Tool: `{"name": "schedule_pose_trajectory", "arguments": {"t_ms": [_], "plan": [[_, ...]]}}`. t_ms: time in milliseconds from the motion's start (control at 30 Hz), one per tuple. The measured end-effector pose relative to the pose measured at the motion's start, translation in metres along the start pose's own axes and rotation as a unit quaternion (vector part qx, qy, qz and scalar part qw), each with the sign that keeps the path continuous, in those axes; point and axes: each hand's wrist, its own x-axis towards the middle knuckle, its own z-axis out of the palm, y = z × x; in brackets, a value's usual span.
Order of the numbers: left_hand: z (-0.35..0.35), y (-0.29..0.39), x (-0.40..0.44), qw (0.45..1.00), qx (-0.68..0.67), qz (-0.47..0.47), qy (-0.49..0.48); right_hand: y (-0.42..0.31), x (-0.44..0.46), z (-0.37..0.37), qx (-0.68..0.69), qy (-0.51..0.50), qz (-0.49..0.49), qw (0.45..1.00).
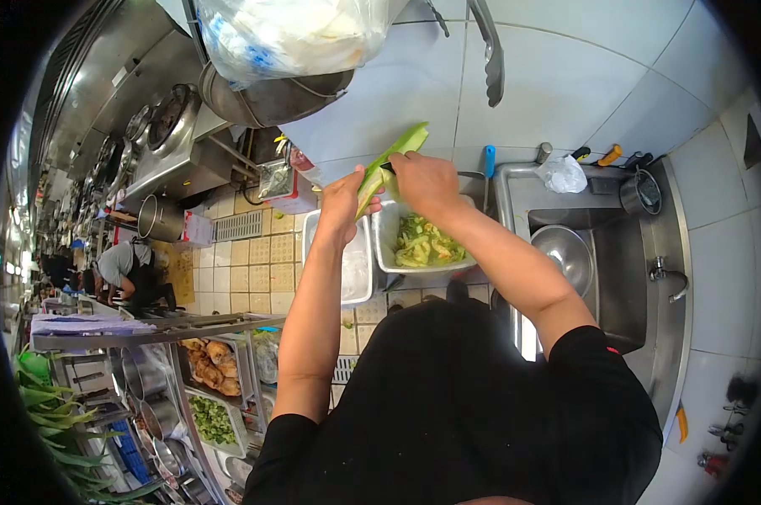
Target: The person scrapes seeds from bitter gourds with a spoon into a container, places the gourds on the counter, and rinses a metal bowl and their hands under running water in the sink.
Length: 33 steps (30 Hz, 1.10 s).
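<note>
My left hand (340, 204) is closed around the lower end of a long pale-green vegetable stalk (410, 139), which slants up to the right. Against the stalk's middle, my right hand (426, 181) grips a small dark tool (387, 167). Most of that tool is hidden by the fingers, so its exact kind does not show. Below both hands stands a pale plastic tub (381, 244) holding yellow-green vegetable scraps (428, 242). To its left is a second white tub (310, 252), partly covered by my left forearm.
At right is a steel sink (502, 198) with a metal bowl (565, 257) and a faucet (668, 273). A bagged pot (271, 101) and tongs (491, 59) are overhead. Trays of food (214, 421) fill a rack at lower left. Another person (128, 265) bends down farther left.
</note>
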Motion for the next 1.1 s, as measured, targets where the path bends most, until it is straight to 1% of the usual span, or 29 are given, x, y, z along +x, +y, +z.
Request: {"name": "schedule_pose_trajectory", "arguments": {"t_ms": [67,233,300,333,400,500,567,633,667,800,833,867,900,933,967,1000,1033,1100], "plan": [[0.002,-0.002,0.003,1.000,-0.005,-0.005,0.028,0.002,0.001,0.004,-0.004,-0.003,-0.009,1.000],[0.005,-0.009,0.009,0.998,-0.016,-0.042,0.034,-0.005,-0.008,0.015,0.017,-0.003,-0.037,0.999],[0.005,-0.011,0.016,0.997,-0.026,-0.055,0.041,-0.011,-0.010,0.015,0.008,-0.056,-0.011,0.998],[0.003,-0.016,0.018,0.997,-0.035,-0.056,0.038,-0.015,-0.012,0.017,0.011,-0.059,-0.009,0.998],[0.001,-0.021,0.024,0.997,-0.042,-0.058,0.036,-0.021,-0.013,0.018,0.041,-0.113,-0.019,0.993],[0.005,-0.020,0.042,0.996,-0.044,-0.068,0.038,-0.021,-0.015,0.023,0.048,-0.131,0.003,0.990],[0.008,-0.023,0.048,0.992,-0.036,-0.117,0.040,-0.025,-0.024,0.024,0.058,-0.137,0.002,0.989],[0.008,-0.029,0.069,0.991,-0.039,-0.124,0.029,-0.019,-0.021,0.024,0.059,-0.129,0.001,0.990],[0.007,-0.037,0.075,0.989,-0.043,-0.137,0.021,-0.016,-0.024,0.028,0.062,-0.118,0.002,0.991],[0.016,-0.032,0.083,0.988,-0.021,-0.151,-0.003,0.000,-0.026,0.032,0.061,-0.082,0.001,0.995],[0.016,-0.029,0.087,0.989,0.002,-0.144,-0.035,0.005,-0.028,0.032,0.059,-0.079,0.003,0.995],[0.015,-0.029,0.089,0.988,0.026,-0.140,-0.066,0.007,-0.034,0.032,0.076,-0.043,0.004,0.996],[0.010,-0.031,0.093,0.987,0.029,-0.143,-0.070,0.011,-0.041,0.032,0.092,-0.006,0.006,0.996],[0.003,-0.031,0.099,0.985,0.044,-0.133,-0.103,0.019,-0.046,0.032,0.090,-0.004,0.010,0.996],[-0.003,-0.032,0.105,0.981,0.060,-0.124,-0.137,0.029,-0.051,0.034,0.097,0.034,0.044,0.994],[-0.004,-0.024,0.099,0.977,0.092,-0.124,-0.148,0.037,-0.057,0.037,0.103,0.071,0.077,0.989],[-0.006,-0.021,0.096,0.976,0.095,-0.125,-0.152,0.046,-0.061,0.041,0.102,0.074,0.081,0.989],[-0.011,-0.018,0.090,0.973,0.054,-0.142,-0.174,0.060,-0.069,0.043,0.147,0.149,0.210,0.955]]}}
